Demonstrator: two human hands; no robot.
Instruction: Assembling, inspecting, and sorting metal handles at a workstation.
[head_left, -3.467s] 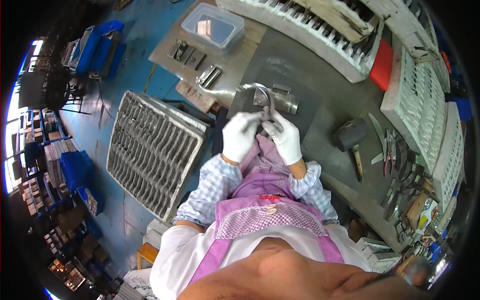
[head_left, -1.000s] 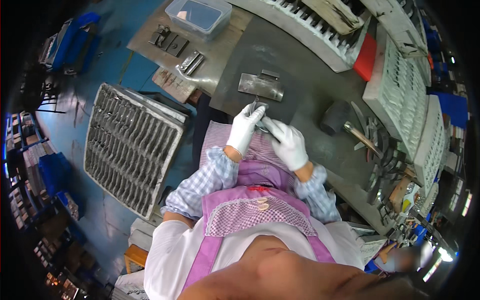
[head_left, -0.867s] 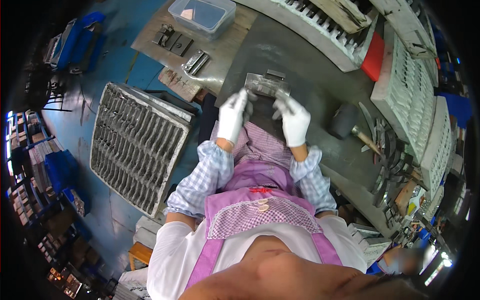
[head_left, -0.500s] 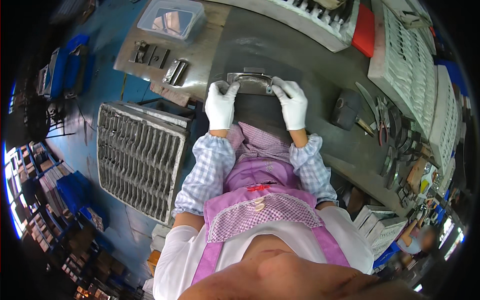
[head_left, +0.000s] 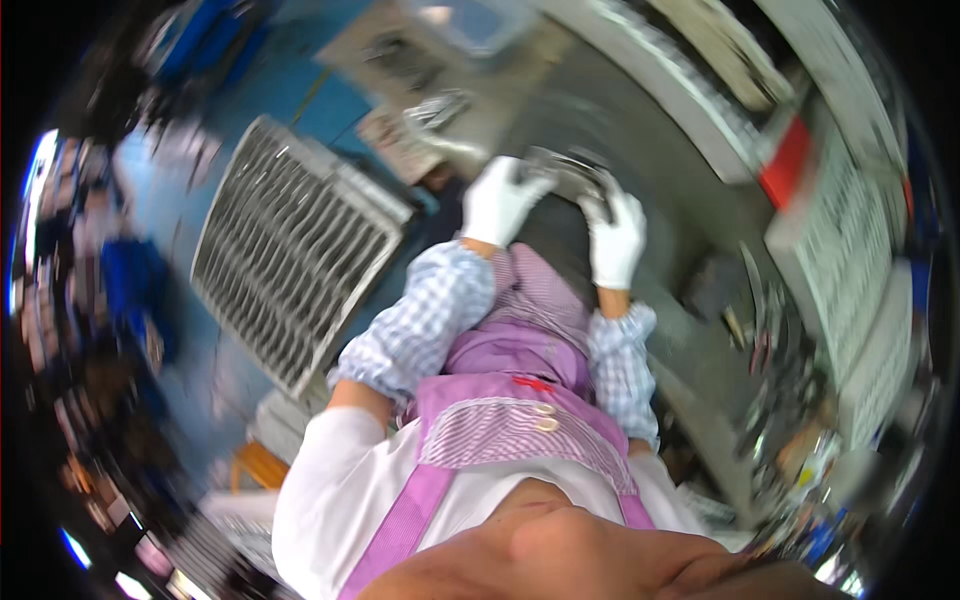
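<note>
Shiny silver rectangular metal block (head_left: 567,180) is sitting on the big dark-grey metal bench (head_left: 675,225). A second ago both hands were close together on its near side; now they've split, white-gloved left hand (head_left: 505,203) at its left end, white-gloved right hand (head_left: 616,240) at its right. Looks like the work's centred there now. Too blurry to tell if either's gripping anything.

No lettering or numbers can be read.
</note>
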